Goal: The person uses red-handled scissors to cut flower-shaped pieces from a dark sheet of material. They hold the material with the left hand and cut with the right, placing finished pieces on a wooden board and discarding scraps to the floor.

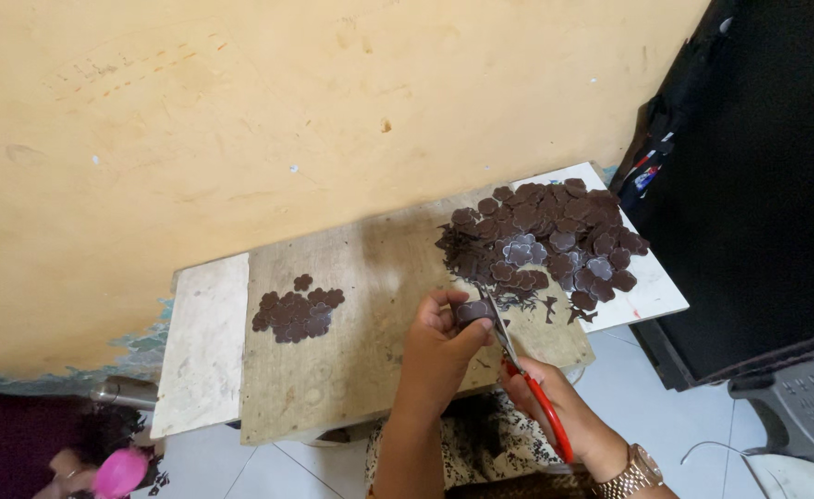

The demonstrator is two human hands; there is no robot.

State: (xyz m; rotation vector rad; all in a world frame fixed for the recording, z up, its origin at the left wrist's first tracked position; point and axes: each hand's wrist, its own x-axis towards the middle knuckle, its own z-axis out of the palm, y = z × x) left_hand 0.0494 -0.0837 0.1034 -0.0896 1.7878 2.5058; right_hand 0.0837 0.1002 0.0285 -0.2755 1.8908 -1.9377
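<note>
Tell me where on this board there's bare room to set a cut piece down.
The board is bare between the small pile of dark flower shapes and the left hand, also along its near edge and the pale plank at left. It is crowded at right, where the large pile and scraps spread, and around the right hand with the scissors.

A yellow wall point(287, 111) fills twelve o'clock — a black panel point(758, 203) stands at three, a grey plastic crate point(800, 407) at four, a pink ball point(118, 471) at eight.
</note>
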